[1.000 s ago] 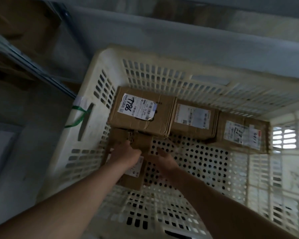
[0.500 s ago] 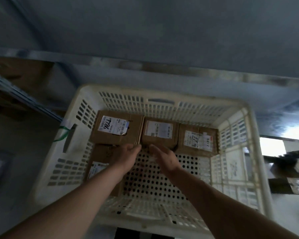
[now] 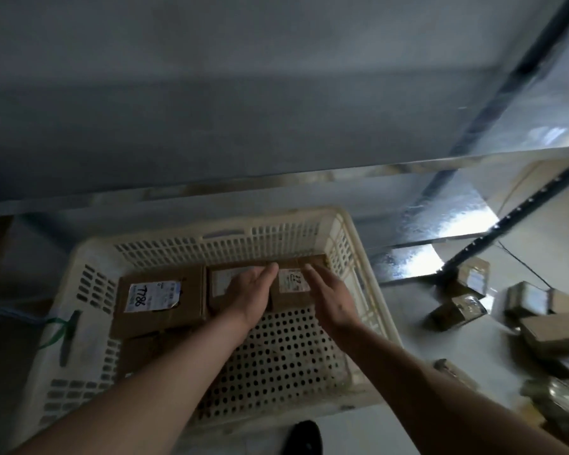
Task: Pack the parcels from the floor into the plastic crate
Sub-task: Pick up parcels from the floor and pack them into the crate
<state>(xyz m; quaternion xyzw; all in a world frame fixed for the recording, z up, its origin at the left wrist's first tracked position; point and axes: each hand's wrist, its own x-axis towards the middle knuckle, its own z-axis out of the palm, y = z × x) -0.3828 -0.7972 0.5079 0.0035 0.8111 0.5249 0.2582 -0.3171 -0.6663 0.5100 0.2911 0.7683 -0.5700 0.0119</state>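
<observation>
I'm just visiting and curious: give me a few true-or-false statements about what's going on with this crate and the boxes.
1. The plastic crate already holds several cardboard parcels. True.
2. The left hand grips a parcel lifted above the crate. False: it rests flat, fingers straight, on the middle parcel.
3. The parcel marked 7786 sits at the crate's left end. True.
4. More parcels on the floor lie to the crate's right. True.
5. The right hand holds a pen. False: it is open and holds nothing.
</observation>
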